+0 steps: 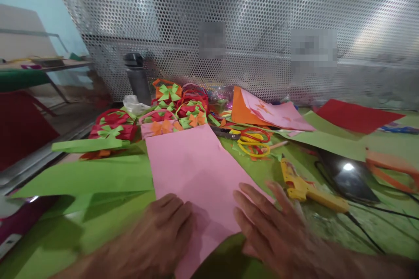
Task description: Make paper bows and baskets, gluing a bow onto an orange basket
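A pink sheet of paper [193, 165] lies lengthwise in front of me on green sheets. My left hand [163, 231] is closed at its left edge, knuckles up, the fingers curled against the paper and the thumb hidden. On the right edge rests my right hand [271, 226], its fingers stretched out and spread. Below the hands, the near part of the pink sheet is partly covered by a dark green curved shape. Past the far end of the pink sheet sit small paper bags with bows [160, 124]. Scissors with yellow handles [253, 144] lie close to its far right corner.
To the right are a yellow glue gun [304, 189] with its cord, a dark phone-like device [348, 176] and a red sheet [358, 115]. A grey bottle [137, 78] stands at the back before a perforated metal panel [262, 17]. Green paper [98, 178] spreads on the left.
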Demonstrator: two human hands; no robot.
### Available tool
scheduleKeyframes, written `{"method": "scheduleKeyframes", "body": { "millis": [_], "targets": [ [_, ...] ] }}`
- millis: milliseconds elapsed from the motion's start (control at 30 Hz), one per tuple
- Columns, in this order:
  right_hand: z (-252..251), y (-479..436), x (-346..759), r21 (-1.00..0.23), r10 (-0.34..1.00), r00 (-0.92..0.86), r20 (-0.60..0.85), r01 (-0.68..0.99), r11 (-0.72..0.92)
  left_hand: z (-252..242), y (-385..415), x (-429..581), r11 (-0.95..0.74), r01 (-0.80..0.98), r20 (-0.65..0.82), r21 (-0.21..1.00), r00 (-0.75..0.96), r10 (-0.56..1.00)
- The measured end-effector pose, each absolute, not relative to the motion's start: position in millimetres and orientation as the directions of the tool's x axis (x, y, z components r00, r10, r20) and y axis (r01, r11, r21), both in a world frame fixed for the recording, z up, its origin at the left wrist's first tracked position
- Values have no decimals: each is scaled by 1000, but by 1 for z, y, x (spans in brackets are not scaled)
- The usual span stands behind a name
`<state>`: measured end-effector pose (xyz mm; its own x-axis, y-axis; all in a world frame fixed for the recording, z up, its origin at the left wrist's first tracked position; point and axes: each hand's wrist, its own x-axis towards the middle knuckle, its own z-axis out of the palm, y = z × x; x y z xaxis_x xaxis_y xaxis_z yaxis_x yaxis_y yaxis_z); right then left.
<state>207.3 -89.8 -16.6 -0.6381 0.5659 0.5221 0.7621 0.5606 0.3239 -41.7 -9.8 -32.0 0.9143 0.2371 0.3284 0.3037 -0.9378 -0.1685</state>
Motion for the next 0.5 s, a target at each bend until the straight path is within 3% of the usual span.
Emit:
{"method": "scheduleKeyframes", "body": {
  "millis": [133, 333, 433, 500],
  "targets": [
    [-26, -87, 203, 237, 564, -641, 521, 743, 626, -21, -21, -26, -950, 266, 291, -163, 933, 211],
    [-19, -78, 221, -29, 649, -506, 568, 776, 631, -16, -9, -27, -950, 235, 433, -205, 892, 127],
    [-16, -73, 229, -25, 590, -471, 656, 768, 640, -13, -4, -30, -932, 271, 502, -239, 857, 121],
    [-17, -69, 229, -31, 605, -488, 630, 762, 647, -12, -7, -31, -928, 261, 462, -264, 879, 116]
  ]
}}
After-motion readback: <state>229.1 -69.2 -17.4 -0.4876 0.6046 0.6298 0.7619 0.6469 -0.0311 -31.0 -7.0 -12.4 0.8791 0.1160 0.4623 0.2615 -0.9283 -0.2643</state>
